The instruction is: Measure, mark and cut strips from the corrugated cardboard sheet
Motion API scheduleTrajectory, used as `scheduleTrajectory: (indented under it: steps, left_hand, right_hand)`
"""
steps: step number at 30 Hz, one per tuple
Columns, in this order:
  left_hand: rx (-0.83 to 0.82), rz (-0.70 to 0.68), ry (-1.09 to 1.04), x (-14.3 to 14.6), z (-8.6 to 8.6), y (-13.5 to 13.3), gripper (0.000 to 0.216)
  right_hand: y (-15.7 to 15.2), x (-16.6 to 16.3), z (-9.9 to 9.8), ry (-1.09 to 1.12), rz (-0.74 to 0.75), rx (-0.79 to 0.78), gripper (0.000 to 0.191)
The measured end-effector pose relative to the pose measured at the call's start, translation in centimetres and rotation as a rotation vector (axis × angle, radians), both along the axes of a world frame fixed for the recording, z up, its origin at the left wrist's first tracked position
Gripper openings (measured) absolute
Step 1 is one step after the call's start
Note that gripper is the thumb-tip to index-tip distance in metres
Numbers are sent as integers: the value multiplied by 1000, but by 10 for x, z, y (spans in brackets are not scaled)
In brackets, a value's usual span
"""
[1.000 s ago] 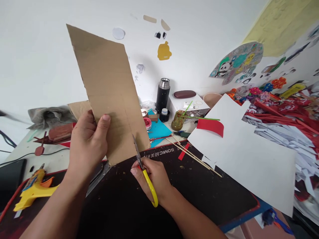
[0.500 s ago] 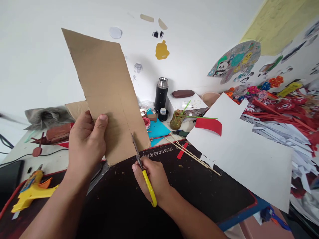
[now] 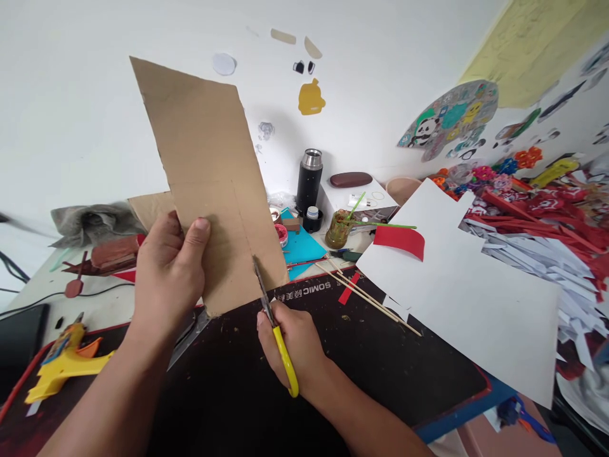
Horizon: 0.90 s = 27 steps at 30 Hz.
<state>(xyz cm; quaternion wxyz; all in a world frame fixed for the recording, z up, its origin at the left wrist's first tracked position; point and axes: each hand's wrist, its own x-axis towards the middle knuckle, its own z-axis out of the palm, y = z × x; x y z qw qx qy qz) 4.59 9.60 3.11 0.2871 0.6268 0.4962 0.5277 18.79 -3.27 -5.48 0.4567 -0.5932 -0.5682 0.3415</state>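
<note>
My left hand (image 3: pixel 167 273) grips a tall sheet of brown cardboard (image 3: pixel 209 171) by its lower left edge, thumb on the near face, and holds it upright above the black desk mat (image 3: pixel 380 362). My right hand (image 3: pixel 290 346) is closed around yellow-handled scissors (image 3: pixel 275 333). The blades point up and away and bite into the cardboard's bottom edge along a faint line.
A large white paper sheet (image 3: pixel 476 298) with a red strip (image 3: pixel 398 241) lies at right beside wooden skewers (image 3: pixel 366 298). A black flask (image 3: pixel 309 181), paint jars and a blue sheet stand behind. A yellow glue gun (image 3: pixel 61 371) lies at left. Red and white paper scraps (image 3: pixel 547 235) pile at far right.
The scissor blades have crept slightly further up into the cardboard. The cardboard and both hands shifted a little; the grip is the same.
</note>
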Motion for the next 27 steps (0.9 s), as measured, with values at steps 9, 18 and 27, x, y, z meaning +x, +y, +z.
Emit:
scheduleTrajectory:
  steps: [9, 18, 27]
  left_hand:
    - [23, -30, -19, 2, -5, 3, 27]
    - [24, -13, 6, -1, -5, 3, 24]
    - [-18, -9, -25, -1, -2, 2, 25]
  right_hand:
    - [1, -4, -5, -8, -31, 13, 37]
    - [1, 0, -8, 138, 32, 4, 30]
    - [1, 7, -6, 179, 118, -6, 34]
